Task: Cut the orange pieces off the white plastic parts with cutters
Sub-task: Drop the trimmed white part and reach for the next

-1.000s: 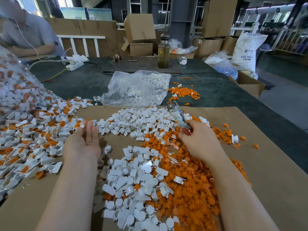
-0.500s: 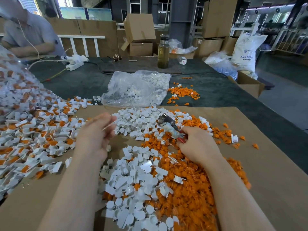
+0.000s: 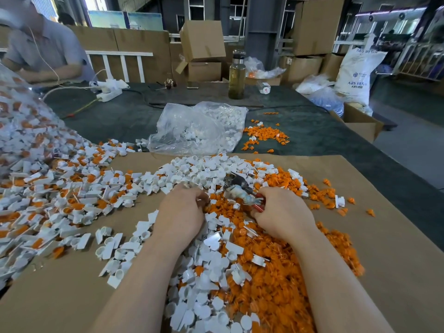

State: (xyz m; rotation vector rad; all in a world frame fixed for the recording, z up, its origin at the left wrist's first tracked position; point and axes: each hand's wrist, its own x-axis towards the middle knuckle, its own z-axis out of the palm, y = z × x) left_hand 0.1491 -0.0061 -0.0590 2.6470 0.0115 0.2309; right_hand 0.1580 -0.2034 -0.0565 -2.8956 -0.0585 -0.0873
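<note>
- Left hand (image 3: 181, 212) is curled, fingertips pinching a small part near the cutter tip; the part itself is mostly hidden, so I can't tell if its orange piece is on.
- Right hand (image 3: 283, 212) grasps the red-handled metal cutters (image 3: 240, 189), blades pointing up-left toward the left hand.
- Uncut stock: small white moulded plastic parts with orange pieces attached (image 3: 62, 186), heaped at left on the brown cardboard sheet (image 3: 396, 236).
- Handling, my read: parts are light, rigid, smooth, so they likely skid and scatter. Pinch the white body, keep the orange end clear for the blades.
- Off-cuts: loose orange plastic pieces (image 3: 276, 284) piled under the right forearm; trimmed white parts (image 3: 204, 272) heaped between the arms.
- Clear crumpled plastic bag (image 3: 197, 128) lies open beyond the sheet, holding white parts.
- Tall clear bottle with yellowish liquid (image 3: 236, 78) stands further back; open cardboard boxes (image 3: 203, 54) behind it, contents unseen.
</note>
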